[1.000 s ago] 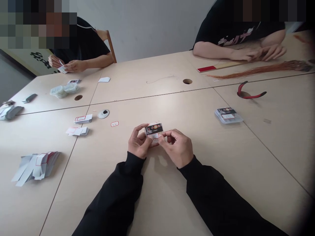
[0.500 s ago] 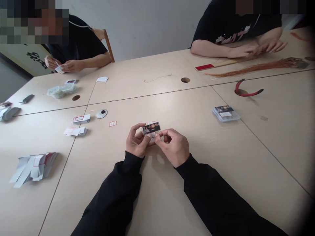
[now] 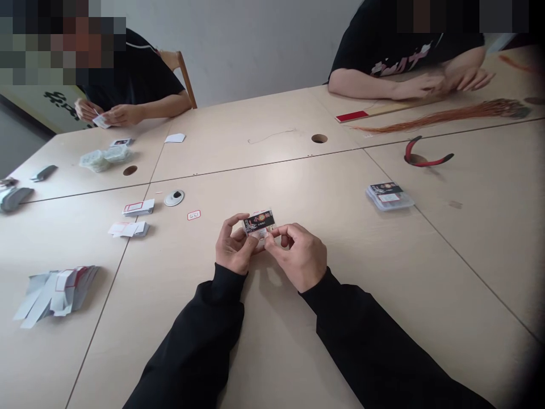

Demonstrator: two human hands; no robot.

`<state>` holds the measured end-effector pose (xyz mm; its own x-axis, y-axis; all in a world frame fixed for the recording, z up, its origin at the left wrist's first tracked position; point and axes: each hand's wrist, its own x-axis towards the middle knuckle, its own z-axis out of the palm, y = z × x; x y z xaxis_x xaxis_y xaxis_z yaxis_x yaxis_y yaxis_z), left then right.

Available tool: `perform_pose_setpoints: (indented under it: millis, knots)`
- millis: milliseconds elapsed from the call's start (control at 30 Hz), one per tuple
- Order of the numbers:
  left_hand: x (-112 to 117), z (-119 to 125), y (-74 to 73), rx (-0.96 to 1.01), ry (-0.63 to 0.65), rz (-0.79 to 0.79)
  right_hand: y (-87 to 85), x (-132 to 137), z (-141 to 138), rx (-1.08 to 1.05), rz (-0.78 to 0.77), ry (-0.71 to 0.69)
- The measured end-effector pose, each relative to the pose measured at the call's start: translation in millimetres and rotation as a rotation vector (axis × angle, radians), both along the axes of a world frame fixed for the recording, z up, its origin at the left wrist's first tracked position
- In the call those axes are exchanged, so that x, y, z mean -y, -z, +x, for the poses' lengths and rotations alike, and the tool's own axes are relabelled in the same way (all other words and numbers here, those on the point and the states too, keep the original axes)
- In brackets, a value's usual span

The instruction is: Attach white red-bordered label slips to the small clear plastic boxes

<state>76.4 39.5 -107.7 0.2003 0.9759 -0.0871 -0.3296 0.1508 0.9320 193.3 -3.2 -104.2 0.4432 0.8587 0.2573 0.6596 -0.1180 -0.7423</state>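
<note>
Holding small black-and-white pack point(image 3: 260, 220) up off bench point(image 3: 383, 255), left hand point(image 3: 233, 245) had thumb and fingers around its left side; right hand point(image 3: 300, 254) pinched its lower right corner. Pack looked light, stiff, maybe slippery; edges seemed best to grip.

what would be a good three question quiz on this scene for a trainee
1. True or false: the left hand and the right hand both touch the black-labelled pack.
2. Where is the plastic box?
a) left of both hands
b) right of both hands
c) under the left hand
3. Fill in: the long pale strip near the right-side co-worker has a ___ end.

Key: 1 true; 2 b; 3 red.
</note>
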Motion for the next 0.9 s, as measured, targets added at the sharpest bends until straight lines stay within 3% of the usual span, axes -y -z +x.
perform_pose_setpoints:
  millis: [900]
  knots:
    - [1.3, 1.3, -0.9, -0.009, -0.018, 0.004, -2.9, 0.3, -4.4, -0.123, -0.004, -0.04]
